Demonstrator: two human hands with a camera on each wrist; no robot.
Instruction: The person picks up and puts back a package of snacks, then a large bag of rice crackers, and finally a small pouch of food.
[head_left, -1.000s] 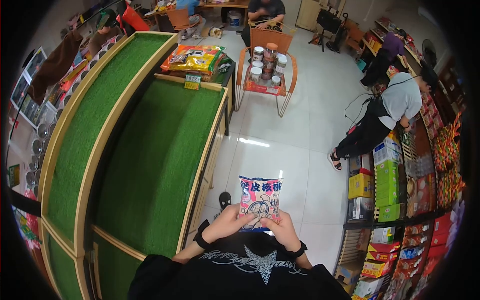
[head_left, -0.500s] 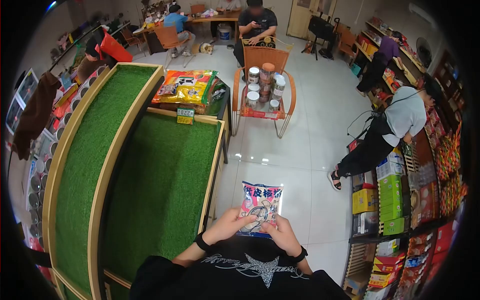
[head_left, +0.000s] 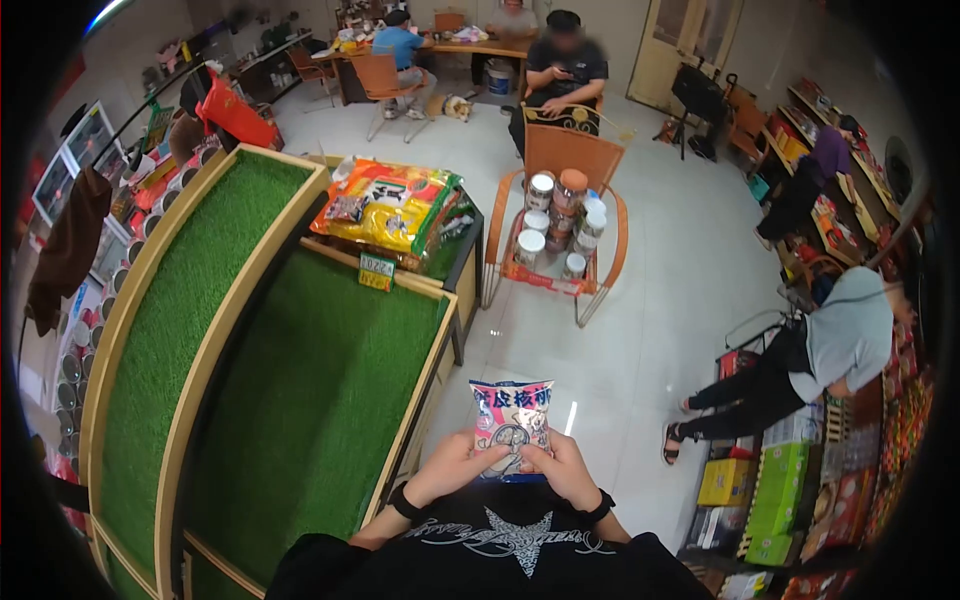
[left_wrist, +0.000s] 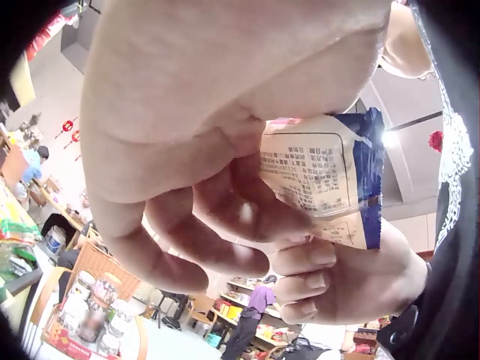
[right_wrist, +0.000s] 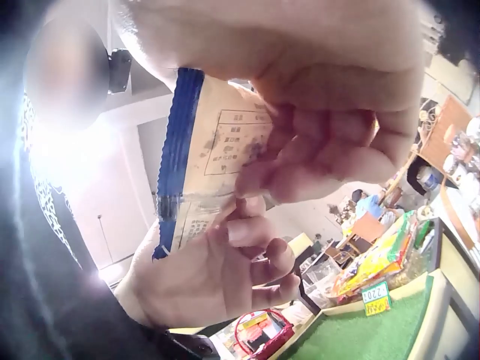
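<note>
A small snack bag [head_left: 511, 415], pink and cream with blue ends and large dark lettering, is held upright in front of the chest. My left hand [head_left: 452, 468] grips its left side, thumb across the front. On the opposite side my right hand [head_left: 566, 470] pinches it the same way, the two thumbs nearly meeting at the lower middle. From below, the left wrist view shows the bag's printed back [left_wrist: 311, 169] and blue sealed end, with curled fingers [left_wrist: 255, 202] behind it. The right wrist view shows fingers [right_wrist: 315, 161] of both hands close together under the bag.
To the left stands a wood-framed display bin [head_left: 300, 390] lined with green turf, with large colourful bags [head_left: 390, 205] and a price tag [head_left: 376, 272] beyond. Ahead, a wicker chair [head_left: 572, 155] carries several jars [head_left: 560, 215]. A person [head_left: 845, 335] bends at stocked shelves [head_left: 790, 480] on the right.
The head view has turned left, so the chair and people appear further right. Both hands keep hold of the snack bag, which stays in front of the chest.
</note>
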